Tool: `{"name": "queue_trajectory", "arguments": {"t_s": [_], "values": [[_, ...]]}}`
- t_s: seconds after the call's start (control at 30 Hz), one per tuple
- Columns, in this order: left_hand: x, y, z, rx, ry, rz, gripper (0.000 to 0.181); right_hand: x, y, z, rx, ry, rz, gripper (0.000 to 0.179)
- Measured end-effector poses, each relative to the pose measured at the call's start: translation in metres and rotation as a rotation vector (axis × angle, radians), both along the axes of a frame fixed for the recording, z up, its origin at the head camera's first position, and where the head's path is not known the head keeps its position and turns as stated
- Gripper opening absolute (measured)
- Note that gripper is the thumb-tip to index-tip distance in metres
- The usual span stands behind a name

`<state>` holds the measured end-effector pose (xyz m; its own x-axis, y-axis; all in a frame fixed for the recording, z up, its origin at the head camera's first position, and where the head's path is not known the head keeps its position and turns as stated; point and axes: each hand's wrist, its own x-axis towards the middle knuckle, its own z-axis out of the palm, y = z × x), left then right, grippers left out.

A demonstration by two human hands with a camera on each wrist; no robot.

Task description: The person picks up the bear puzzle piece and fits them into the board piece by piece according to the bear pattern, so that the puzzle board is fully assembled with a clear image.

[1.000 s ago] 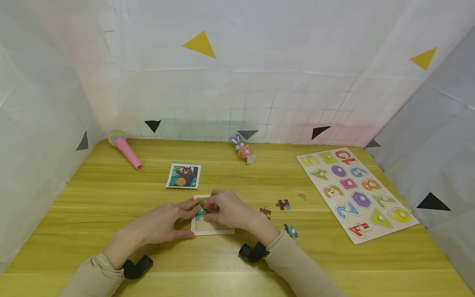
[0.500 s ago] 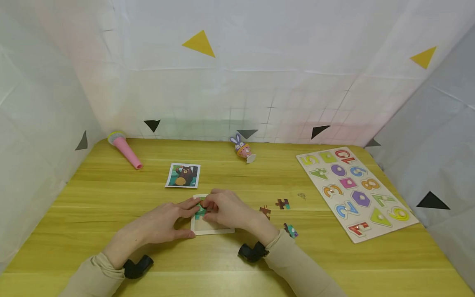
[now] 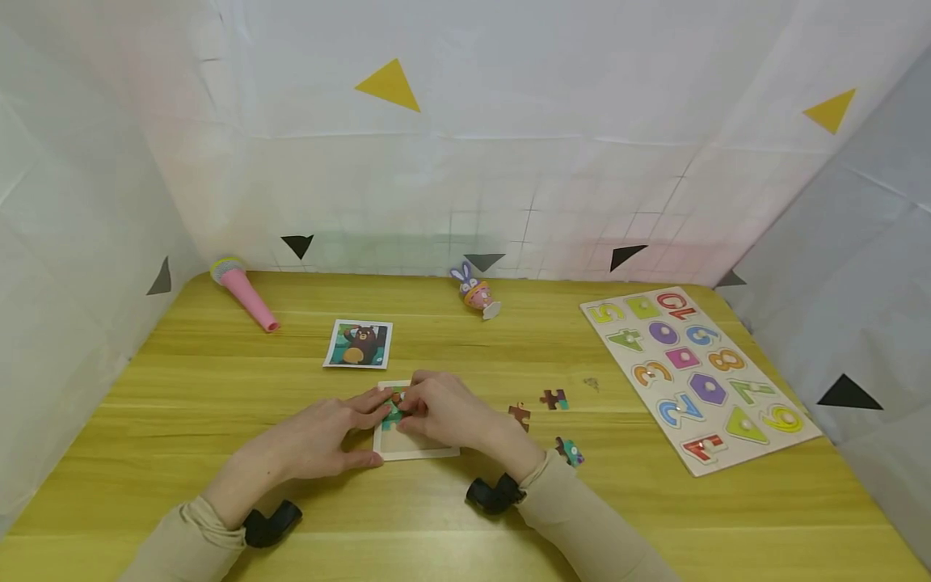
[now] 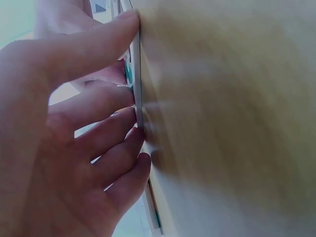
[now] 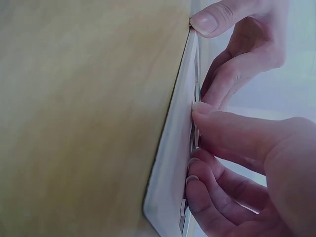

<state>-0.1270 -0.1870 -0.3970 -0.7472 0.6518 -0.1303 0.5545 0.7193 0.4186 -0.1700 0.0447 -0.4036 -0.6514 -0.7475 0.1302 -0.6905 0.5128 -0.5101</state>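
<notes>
A small wooden puzzle tray (image 3: 422,442) lies on the table in front of the person. Teal and green jigsaw pieces (image 3: 393,414) fill its left part, while bare wood shows nearer the front. The left hand (image 3: 313,440) rests along the tray's left side, fingertips on the frame and thumb at the front corner. Over the tray, the right hand (image 3: 447,412) pinches a jigsaw piece (image 5: 197,139) between thumb and fingers. That piece is mostly hidden by the hand; its thin edge shows in the right wrist view, close against the tray.
Three loose jigsaw pieces (image 3: 554,400) lie right of the tray. Behind it is a bear picture card (image 3: 359,343). A pink toy microphone (image 3: 247,295), a rabbit figure (image 3: 476,293) and a number-and-shape board (image 3: 698,380) stand farther off. White sheeting (image 3: 465,186) surrounds the table.
Both hands stay in place at the tray. The right fingers shift only slightly over the piece; the loose pieces have not moved.
</notes>
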Motion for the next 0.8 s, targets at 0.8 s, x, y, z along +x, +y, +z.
{"name": "queue_trajectory", "arguments": {"t_s": [0.8], "values": [[0.0026,0.0047,0.0054,-0.029,0.014,-0.023,0.07,0.0016,-0.0051,0.0079,0.126,0.071,0.086,0.034]]}}
